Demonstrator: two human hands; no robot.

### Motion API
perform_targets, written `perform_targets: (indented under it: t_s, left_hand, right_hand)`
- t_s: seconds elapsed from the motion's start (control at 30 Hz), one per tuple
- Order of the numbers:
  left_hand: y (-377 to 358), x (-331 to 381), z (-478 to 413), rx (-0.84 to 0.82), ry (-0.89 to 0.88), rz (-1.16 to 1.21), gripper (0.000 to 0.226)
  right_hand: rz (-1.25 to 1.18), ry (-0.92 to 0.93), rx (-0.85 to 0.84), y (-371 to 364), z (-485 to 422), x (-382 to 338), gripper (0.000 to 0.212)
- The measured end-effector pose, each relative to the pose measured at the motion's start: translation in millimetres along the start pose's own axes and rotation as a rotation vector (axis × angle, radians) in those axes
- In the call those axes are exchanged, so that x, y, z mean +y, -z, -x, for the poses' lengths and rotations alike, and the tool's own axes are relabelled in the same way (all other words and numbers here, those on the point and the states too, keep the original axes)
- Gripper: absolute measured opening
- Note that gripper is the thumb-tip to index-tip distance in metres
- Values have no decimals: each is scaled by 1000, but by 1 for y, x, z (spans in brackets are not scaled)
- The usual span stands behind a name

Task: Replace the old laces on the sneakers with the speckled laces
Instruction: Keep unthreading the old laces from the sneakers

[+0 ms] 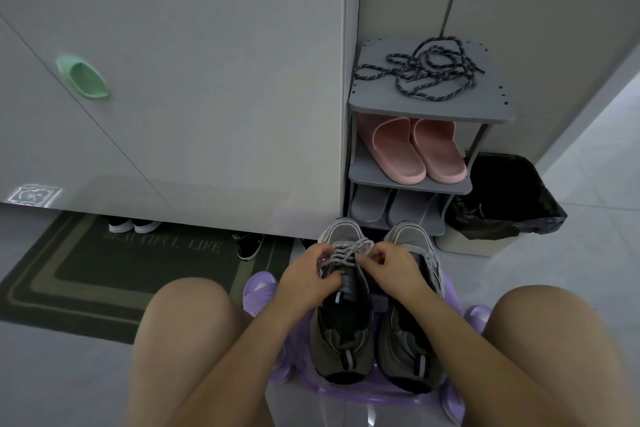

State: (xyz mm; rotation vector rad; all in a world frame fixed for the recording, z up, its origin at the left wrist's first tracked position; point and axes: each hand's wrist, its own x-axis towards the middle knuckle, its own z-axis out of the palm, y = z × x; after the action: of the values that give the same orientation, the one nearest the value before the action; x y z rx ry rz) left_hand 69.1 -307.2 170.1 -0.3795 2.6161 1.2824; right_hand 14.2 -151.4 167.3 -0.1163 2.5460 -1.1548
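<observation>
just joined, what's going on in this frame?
A seated person has a pair of grey mesh sneakers on a purple plastic stool between the knees. The left hand and right hand both pinch the old pale grey lace, which is threaded through the eyelets of the left-side sneaker. The dark speckled rope laces lie in a loose tangle on top of the grey plastic shoe rack, untouched.

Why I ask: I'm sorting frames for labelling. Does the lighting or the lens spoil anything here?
Head view: dim, flat light, no hard shadows; the wide lens skews the cabinet and shoe rack; speckled laces are readable, grey laces look soft.
</observation>
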Motion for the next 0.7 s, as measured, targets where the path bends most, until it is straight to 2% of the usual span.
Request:
perform_targets:
  t_s: [0.07,0.13,0.23,0.27,0.33,0.43,0.47,0.53,0.67,0.7]
  left_hand:
    - [-1,-1,0,4,0,-4,51]
    - [-1,-1,1,11,7,6,56]
    - [-1,-1,2,13,25,35,62]
    - [-2,-1,3,12,25,44,63]
    - [-2,-1,3,10,23,53,63]
    - [-1,0,3,7,21,45,63]
    - [-1,0,3,3,23,47,62]
    - [-1,-1,3,-2,27,59,58]
    - [-1,-3,3,-13,38,88,60]
    - [-1,-3,3,-13,36,90,60]
  right_hand:
    - [98,29,-7,0,-1,2,32]
    - [87,6,24,0,-1,1,28]
    - [-377,-125,139,0,0,-4,22]
    - [-457,-146,164,1,1,-4,23]
    - [-345,-96,121,3,1,-3,22]
    - [49,21,5,3,2,-1,30]
    - [111,37,1,2,2,1,32]
    - [128,36,47,1,1,1,24]
    - [-433,-115,269,-3,4,-2,22]
    - [-481,-116,298,-3,5,-2,21]
